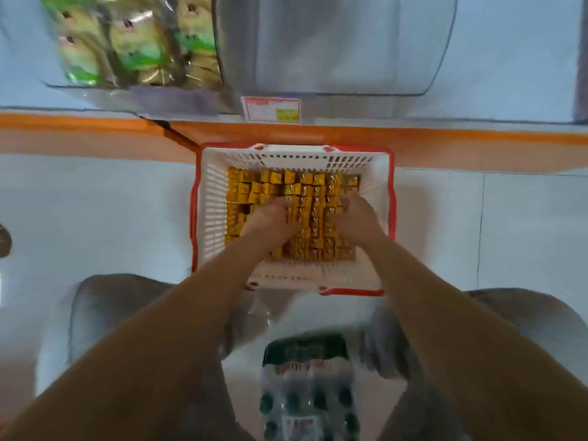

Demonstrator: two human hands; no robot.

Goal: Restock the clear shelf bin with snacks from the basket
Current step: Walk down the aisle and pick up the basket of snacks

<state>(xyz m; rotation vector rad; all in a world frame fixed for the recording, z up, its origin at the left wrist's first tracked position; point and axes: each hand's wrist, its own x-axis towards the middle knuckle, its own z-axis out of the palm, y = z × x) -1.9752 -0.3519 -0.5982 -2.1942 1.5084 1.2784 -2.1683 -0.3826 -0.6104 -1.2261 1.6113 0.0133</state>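
A white basket (208,198) with a red rim stands on the floor below the shelf, packed with rows of small gold-wrapped snacks (313,186). Both my hands are down inside it. My left hand (270,218) has its fingers curled into a row of the gold snacks near the middle. My right hand (358,218) presses in from the right side of the same rows, fingers bent around them. Above, on the shelf, sits the clear shelf bin (337,46); nothing shows inside it.
A second clear bin (133,43) at the upper left holds green-and-tan snack packets. A price label (271,109) hangs on the orange shelf edge (445,135). A shrink-wrapped pack of bottles (307,386) lies between my knees.
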